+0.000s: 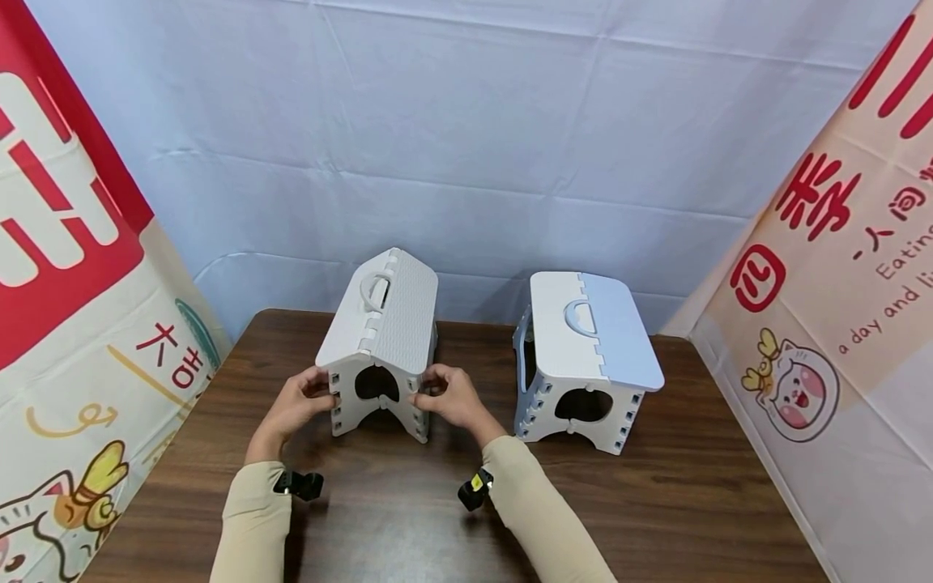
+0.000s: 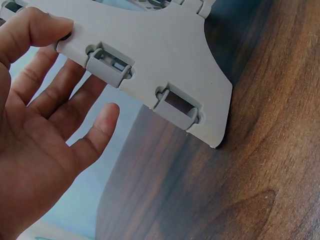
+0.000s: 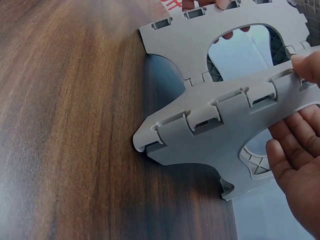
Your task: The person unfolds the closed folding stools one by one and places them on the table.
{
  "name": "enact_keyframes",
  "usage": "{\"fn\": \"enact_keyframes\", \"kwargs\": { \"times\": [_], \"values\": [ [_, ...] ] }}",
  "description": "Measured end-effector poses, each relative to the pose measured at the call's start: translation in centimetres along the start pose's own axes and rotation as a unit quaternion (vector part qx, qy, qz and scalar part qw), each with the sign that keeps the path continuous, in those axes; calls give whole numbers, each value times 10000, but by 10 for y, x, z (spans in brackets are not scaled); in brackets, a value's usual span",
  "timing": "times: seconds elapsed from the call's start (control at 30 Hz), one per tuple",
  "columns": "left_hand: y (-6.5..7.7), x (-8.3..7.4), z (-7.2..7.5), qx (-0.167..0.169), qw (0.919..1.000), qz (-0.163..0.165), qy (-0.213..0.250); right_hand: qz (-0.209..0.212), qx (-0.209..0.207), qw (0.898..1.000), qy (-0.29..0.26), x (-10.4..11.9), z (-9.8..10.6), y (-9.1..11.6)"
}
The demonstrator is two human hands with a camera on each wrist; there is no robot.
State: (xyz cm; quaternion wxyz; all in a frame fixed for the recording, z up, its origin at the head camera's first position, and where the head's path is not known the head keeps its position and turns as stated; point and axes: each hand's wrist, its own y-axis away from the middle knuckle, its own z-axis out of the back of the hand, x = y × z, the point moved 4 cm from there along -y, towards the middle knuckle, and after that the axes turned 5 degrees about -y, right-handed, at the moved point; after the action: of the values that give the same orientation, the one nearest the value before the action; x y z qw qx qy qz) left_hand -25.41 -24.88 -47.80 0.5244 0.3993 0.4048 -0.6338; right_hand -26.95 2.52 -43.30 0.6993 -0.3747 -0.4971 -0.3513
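A white folding step stool [image 1: 408,316] stands on the table, its two-part top bent upward into a ridge and its front panel partly folded at the middle. My left hand [image 1: 295,402] grips the stool's left front edge. In the left wrist view, its thumb [image 2: 47,30] presses the panel's face, with the fingers spread behind the edge. On the opposite side, my right hand [image 1: 455,397] holds the right front edge. The right wrist view shows that thumb [image 3: 307,65] on the hinged edge and the other fingers around the side panel [image 3: 200,145].
To the right stands a second folding stool [image 1: 564,348], white and light blue, unfolded with a flat top. Both stools are on a dark wooden table [image 1: 394,518]. A pale cloth [image 1: 466,121] hangs behind, and printed banners [image 1: 824,324] flank both sides.
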Motion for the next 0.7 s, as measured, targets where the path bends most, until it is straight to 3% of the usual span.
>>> {"fn": "enact_keyframes", "kwargs": {
  "times": [0.27,0.4,0.5,0.7],
  "values": [
    [3,-8,-3,-52,9999,36,91,-115,321,9987,376,-26,0,-7],
    [8,-18,3,-153,9997,-122,-149,-27,316,9935,1089,-14,7,-7],
    [12,-26,10,-284,9974,-220,-630,142,187,9849,1715,-1,13,-8],
    [17,-42,18,-504,9887,-263,-1386,309,73,9729,2289,18,15,-10]
  ]
}}
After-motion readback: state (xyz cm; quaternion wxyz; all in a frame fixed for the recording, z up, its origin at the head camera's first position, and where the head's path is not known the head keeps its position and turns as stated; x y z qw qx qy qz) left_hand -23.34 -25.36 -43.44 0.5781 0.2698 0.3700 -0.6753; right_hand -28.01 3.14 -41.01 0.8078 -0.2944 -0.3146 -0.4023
